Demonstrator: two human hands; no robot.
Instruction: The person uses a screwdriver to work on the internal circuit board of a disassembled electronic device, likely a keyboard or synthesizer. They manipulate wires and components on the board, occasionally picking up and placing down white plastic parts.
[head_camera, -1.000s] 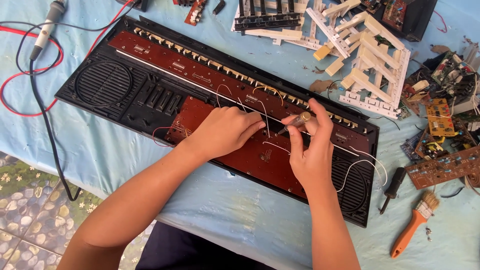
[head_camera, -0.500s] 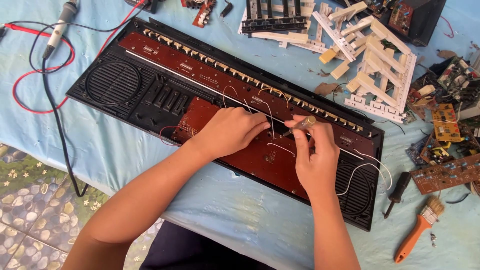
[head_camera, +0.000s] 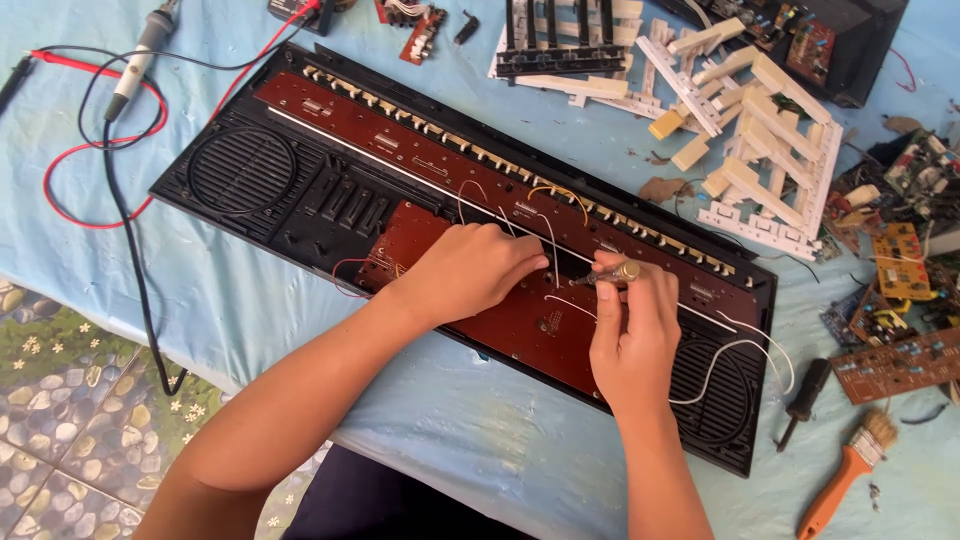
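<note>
Head view shows the right hand at 5 o'clock, fingers closed around a small screwdriver whose tip meets the reddish circuit board. At 9 o'clock from it, the left hand lies palm down on that board, fingers curled over white wires. Both rest inside the opened black keyboard case. Farther off, at 1 o'clock, loose white keys lie scattered.

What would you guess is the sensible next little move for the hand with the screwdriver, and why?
Probably to keep the screwdriver upright and turn it in place. The right hand grips it with its tip down on the brown circuit board, while the left hand lies flat on that board, seemingly steadying it inside the black keyboard casing.
</note>
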